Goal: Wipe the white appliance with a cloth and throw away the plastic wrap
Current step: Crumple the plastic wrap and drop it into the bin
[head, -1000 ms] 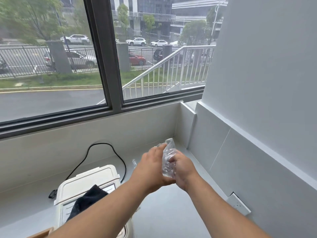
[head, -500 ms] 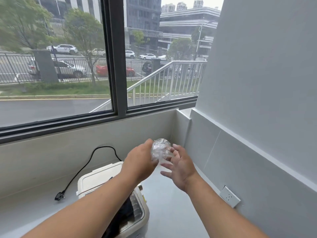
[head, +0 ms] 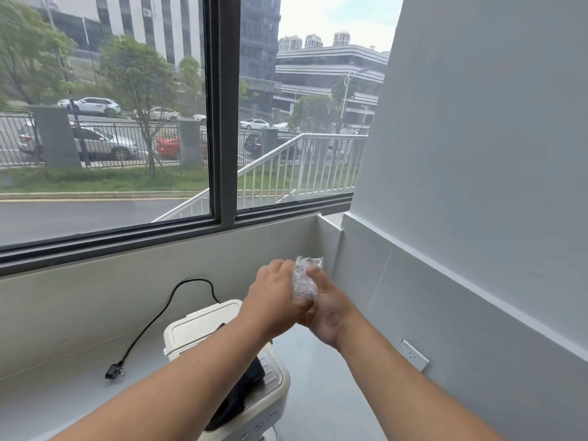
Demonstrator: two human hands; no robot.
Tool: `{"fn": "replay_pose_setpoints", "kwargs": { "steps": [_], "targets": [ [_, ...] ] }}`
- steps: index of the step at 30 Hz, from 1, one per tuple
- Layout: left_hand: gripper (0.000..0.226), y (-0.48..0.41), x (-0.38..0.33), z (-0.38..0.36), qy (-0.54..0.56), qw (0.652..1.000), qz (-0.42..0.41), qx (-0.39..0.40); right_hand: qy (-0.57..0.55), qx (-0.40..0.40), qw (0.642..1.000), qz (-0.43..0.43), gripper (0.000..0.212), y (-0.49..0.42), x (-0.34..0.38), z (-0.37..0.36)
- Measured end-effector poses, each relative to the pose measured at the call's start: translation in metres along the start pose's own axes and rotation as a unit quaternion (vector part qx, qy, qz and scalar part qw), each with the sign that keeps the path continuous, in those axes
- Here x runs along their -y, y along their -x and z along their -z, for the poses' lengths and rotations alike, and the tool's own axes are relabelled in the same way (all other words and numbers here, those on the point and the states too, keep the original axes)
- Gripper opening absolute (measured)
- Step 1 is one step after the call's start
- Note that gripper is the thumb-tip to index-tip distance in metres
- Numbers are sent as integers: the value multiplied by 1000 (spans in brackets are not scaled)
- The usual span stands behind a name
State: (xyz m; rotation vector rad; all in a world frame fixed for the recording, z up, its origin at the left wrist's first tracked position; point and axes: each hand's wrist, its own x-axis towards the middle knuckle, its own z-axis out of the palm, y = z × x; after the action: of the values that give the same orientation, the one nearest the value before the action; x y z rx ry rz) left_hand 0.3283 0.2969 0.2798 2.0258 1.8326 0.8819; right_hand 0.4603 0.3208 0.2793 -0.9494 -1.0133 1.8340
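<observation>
Glossy crinkly plastic wrap (head: 304,278); appliance (head: 203,326) matt.

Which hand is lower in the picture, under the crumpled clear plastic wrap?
The right hand; the left hand presses the crumpled clear plastic wrap from the side.

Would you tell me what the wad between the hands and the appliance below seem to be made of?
Wad: thin clear plastic film, glossy; it is see-through, crinkled, with bright glints. Appliance: probably hard plastic, cream-white, smooth satin; moulded rounded edges. Both hands, left and right, squeeze the wad.

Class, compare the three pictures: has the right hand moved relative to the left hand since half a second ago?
Yes. The right hand has closed back against the left hand, pressing the plastic wrap between them, above the white appliance.
</observation>
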Motion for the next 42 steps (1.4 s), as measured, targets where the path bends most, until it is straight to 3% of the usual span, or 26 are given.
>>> {"fn": "replay_pose_setpoints", "kwargs": {
  "steps": [3, 7, 10, 15, 22, 26, 30, 33, 38, 42],
  "targets": [
    [57, 13, 2, 1, 35, 999, -11, 28, -10, -38, 998, 38, 37, 7, -2, -3],
    [94, 31, 4, -7, 117, 992, -31, 25, -31, -76, 994, 74, 30, 21, 3, 2],
    [104, 39, 0, -14, 139, 987, -75, 7, -63, -115, 988, 78, 32, 33, 6, 18],
    [108, 47, -18, -25, 80, 977, -196, 16, -62, -116, 989, 67, 45, 52, 1, 34],
    [117, 35, -39, -46, -5, 971, -225, 79, 52, -128, 990, 26, 33, 70, -4, 51],
    [107, 25, -57, -66, -20, 974, -201, 107, 124, -159, 979, 15, 22, 80, -4, 71],
    [63, 12, -80, -87, -36, 976, -199, 76, 73, -149, 986, 18, 31, 91, 2, 98],
    [45, 5, -102, -106, -41, 977, -198, 71, 41, -116, 992, 23, 44, 105, 10, 126],
    [40, -8, -141, -144, 47, 980, -174, 83, 58, -89, 994, 35, 56, 126, 30, 178],
    [49, -23, -164, -174, 93, 975, -152, 137, 77, -134, 987, 33, 68, 141, 43, 220]
  ]
}}
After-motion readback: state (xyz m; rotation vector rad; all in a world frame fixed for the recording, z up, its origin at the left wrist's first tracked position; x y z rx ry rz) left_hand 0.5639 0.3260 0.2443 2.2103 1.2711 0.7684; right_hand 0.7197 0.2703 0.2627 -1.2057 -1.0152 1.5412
